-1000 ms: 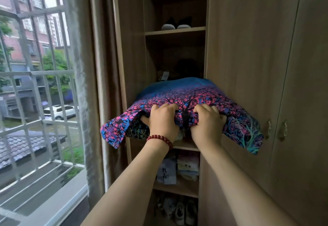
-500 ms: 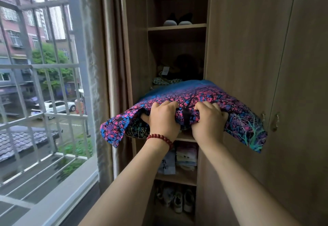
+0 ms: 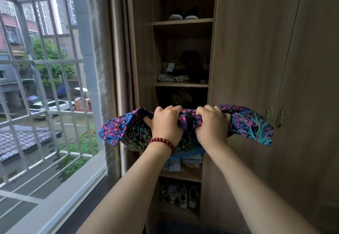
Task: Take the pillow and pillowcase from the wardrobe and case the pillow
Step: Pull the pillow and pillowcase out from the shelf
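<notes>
Both hands — left hand (image 3: 166, 125) and right hand (image 3: 211, 124) — are clenched side by side on the near edge of the patterned pillow (image 3: 245, 123), which lies crosswise before the open wardrobe (image 3: 247, 50) — neither hand nearer.

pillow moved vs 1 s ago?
Yes. The pillow, gripped by both hands, has come out toward the camera, off the wardrobe shelf area it filled; the compartment behind is now exposed.

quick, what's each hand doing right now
Left hand: closed on the pillow.
Right hand: closed on the pillow.
</notes>
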`<state>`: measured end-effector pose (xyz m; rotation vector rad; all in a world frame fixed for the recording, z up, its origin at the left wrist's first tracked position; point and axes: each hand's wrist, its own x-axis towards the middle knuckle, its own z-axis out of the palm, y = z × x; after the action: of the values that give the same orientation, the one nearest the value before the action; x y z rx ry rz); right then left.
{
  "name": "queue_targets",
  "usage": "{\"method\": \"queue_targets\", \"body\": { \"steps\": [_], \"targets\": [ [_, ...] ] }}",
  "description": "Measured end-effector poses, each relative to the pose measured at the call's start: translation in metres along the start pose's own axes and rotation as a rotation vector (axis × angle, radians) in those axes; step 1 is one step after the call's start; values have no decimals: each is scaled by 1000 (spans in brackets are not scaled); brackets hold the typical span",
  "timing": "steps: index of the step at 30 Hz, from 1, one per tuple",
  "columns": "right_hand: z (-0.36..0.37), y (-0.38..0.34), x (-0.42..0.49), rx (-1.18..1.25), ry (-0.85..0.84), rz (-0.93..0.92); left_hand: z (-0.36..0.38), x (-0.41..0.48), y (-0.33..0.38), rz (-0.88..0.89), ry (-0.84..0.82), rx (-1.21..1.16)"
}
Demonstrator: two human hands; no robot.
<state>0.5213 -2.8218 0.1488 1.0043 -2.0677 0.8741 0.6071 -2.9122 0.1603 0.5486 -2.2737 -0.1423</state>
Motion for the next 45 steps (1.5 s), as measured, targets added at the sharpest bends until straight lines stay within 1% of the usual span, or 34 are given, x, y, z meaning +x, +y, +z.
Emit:
{"method": "queue_targets", "body": {
  "steps": [8,11,14,18,22,24,26,28,31,34,39,41,45],
  "targets": [
    [0,6,-13,-32,-81,-13,5,-19,2,-65,-24,-28],
    [1,4,-16,-28,-93,-24,4,-26,1,-99,-5,-20],
    [3,7,-18,21,-93,-6,0,-27,2,-107,22,-7],
    [8,18,-21,102,-71,20,-1,-25,-1,-121,48,-89],
    [8,30,-24,192,-42,-13,8,-26,0,-175,67,-109],
    [9,38,-22,190,-44,-28,15,-25,1,-184,73,-108],
    [13,47,-24,205,-49,-52,23,-22,1,-189,60,-106],
    [21,57,-28,231,-59,-67,33,-19,1,-201,5,-86],
    [37,68,-34,226,-92,-51,51,-19,1,-233,-68,-57],
    [52,75,-30,263,-125,-54,69,-15,1,-259,-93,-32],
    [70,86,-9,330,-83,-98,81,5,4,-301,-124,-6],
    [77,93,0,358,-60,-106,84,14,8,-319,-114,-9],
    [96,107,8,497,-80,-119,100,27,22,-283,16,-58]
  ]
}}
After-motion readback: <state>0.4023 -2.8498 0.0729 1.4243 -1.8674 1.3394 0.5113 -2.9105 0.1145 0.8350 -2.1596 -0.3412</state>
